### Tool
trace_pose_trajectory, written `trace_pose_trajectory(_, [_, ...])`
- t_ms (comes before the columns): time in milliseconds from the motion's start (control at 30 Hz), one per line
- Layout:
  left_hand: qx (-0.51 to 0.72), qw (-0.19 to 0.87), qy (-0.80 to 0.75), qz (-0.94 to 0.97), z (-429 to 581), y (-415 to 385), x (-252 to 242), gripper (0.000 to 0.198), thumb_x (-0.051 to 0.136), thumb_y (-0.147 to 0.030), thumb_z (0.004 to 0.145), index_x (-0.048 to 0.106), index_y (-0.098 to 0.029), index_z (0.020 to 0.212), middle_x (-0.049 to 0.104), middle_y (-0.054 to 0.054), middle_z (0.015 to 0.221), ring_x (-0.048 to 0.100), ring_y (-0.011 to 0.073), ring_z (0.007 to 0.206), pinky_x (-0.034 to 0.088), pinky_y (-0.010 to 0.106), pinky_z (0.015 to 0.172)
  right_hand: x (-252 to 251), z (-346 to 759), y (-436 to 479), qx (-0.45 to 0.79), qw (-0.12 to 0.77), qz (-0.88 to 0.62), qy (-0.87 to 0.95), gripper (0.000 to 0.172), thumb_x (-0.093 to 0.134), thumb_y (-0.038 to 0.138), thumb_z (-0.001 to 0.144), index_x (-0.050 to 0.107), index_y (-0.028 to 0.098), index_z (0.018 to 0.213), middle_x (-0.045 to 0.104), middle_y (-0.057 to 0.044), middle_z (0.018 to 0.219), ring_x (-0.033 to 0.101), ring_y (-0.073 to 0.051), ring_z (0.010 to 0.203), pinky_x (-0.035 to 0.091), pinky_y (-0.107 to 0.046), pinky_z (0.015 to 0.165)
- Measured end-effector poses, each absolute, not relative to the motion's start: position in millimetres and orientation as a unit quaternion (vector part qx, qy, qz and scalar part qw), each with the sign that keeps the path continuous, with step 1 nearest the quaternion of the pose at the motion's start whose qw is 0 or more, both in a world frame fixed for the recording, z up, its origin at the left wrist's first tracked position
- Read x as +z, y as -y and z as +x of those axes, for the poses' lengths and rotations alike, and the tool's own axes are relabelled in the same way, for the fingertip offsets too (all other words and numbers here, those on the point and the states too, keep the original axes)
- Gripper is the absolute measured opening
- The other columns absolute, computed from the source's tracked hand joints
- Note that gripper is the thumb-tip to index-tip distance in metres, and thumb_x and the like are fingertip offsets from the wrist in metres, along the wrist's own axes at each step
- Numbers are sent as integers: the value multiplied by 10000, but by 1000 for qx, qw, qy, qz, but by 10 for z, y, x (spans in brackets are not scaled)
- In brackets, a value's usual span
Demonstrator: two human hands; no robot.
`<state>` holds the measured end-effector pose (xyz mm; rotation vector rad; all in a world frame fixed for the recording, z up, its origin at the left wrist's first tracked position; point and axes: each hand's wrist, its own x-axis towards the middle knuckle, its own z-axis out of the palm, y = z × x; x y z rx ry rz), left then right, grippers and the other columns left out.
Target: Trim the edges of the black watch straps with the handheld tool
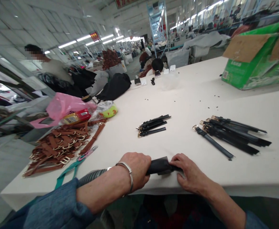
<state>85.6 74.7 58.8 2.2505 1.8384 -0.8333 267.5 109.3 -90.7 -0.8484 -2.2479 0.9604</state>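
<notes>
Black leather, from the head view: a bundle of black straps (160,165) lies at the near edge of the white table (189,95), spanning the gap between my two hands. My left hand (136,170), a metal bracelet (126,168) on its wrist, has its grip closed around one end. My right hand (190,175) lays its fingers over the other end, and I cannot tell whether the thumb closes underneath. I judge the bundle light, limp and smooth, so the straps are apt to slide apart; it is best held across the middle or near the buckle ends. Further up the table lie a small pile of black straps (152,125), a larger pile (232,133) to the right, brown straps (58,146) to the left, and a green carton (256,63) far right.
</notes>
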Motion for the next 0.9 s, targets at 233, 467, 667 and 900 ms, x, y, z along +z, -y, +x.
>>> trace_pose_trajectory(233, [-260,101,-637,718,620,-638,582,253,474,-382,658,571,-213,819,639,83,781,603,274,751,482,402,670,-917,2697,-1091,382,293,-300,823,445,462,28,569,580,207,959,536,-49,999,499,-189,942,424,-333,858])
trace_pose_trajectory(467, [-250,83,-633,727,726,-705,540,245,460,-360,666,570,-199,814,643,95,788,606,277,751,483,398,661,-937,2706,-1102,381,299,-302,821,400,497,55,608,592,198,968,552,-60,1015,512,-193,961,427,-350,875])
trace_pose_trajectory(667, [-230,126,-643,720,608,-628,490,270,466,-397,672,566,-221,850,631,77,801,598,260,766,474,370,665,-978,2684,-1122,384,304,-324,809,252,553,125,691,637,222,907,585,-51,965,545,-180,897,458,-333,810])
trace_pose_trajectory(900, [-224,86,-628,741,639,-605,448,241,467,-391,675,551,-220,823,627,74,756,597,275,734,472,395,646,-986,2680,-1131,390,299,-316,812,252,534,113,719,632,226,922,579,-47,984,536,-173,921,451,-328,822])
